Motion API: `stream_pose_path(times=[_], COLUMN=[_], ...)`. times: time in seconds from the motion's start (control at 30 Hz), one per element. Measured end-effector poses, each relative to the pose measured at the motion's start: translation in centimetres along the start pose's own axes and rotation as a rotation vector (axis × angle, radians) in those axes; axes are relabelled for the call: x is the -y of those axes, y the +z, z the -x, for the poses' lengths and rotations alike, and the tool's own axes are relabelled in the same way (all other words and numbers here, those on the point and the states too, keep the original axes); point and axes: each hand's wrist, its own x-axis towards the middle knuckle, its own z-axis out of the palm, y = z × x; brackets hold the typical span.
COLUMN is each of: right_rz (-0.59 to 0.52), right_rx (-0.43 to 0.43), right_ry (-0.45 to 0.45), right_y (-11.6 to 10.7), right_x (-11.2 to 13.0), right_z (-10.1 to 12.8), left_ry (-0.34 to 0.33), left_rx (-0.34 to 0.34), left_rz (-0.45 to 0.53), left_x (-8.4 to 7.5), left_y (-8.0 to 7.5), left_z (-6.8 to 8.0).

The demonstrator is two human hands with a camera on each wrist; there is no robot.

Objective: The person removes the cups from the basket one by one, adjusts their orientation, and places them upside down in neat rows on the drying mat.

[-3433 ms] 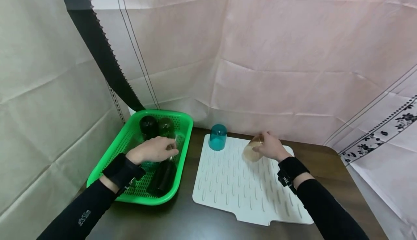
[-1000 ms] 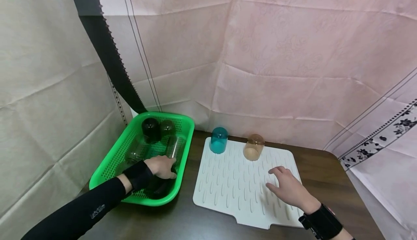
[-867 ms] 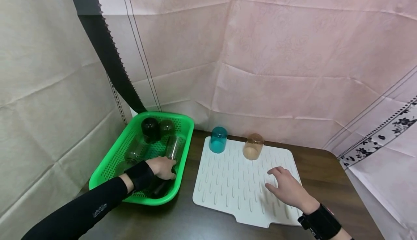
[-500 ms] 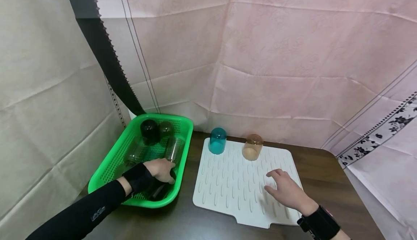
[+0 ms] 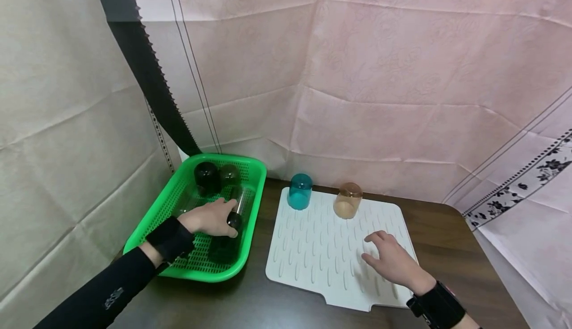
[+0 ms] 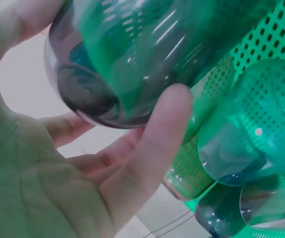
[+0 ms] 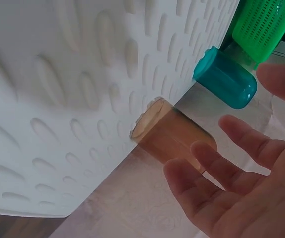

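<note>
My left hand reaches into the green basket and grips a dark smoky glass lying on its side. In the left wrist view my fingers curl round that dark glass, with a teal-tinted glass just beyond. My right hand hovers over the near right part of the white ridged mat, fingers spread and holding nothing. A teal cup and an amber cup stand upside down at the mat's far edge; the right wrist view shows the amber cup and teal cup past my open fingers.
More glasses lie at the basket's far end: a black one, an olive one and a clear one. The dark wooden table is bounded by pink and beige cloth walls on all sides.
My right hand let go of the amber cup and drew back to the mat's near right. My left hand took the dark glass at the basket's near end and lifted it farther in.
</note>
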Motion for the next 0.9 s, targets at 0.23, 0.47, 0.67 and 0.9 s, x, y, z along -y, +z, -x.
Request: stream_pose_path(times=[0.23,0.47,0.67,0.9], right_rz=[0.000,-0.001,-0.015,-0.048], right_rx=[-0.006,-0.025,-0.017,-0.067], right_ry=[-0.010,-0.022,-0.011,-0.032], right_y=[-0.5,-0.6,-0.3,-0.4], right_x=[0.4,0.3,0.5,1.6], right_z=[0.2,0.2,0.1,0.1], left_ry=[0.023,0.093,0.116,0.159], left_rx=[-0.104,-0.267,-0.387,-0.443], left_rz=[0.028,0.074,0.171,0.364], left_x=[0.3,0.5,-0.1,-2.2], left_y=[-1.1,-2.4,-2.9,-1.7], left_z=[0.5,1.0,0.8,-0.4])
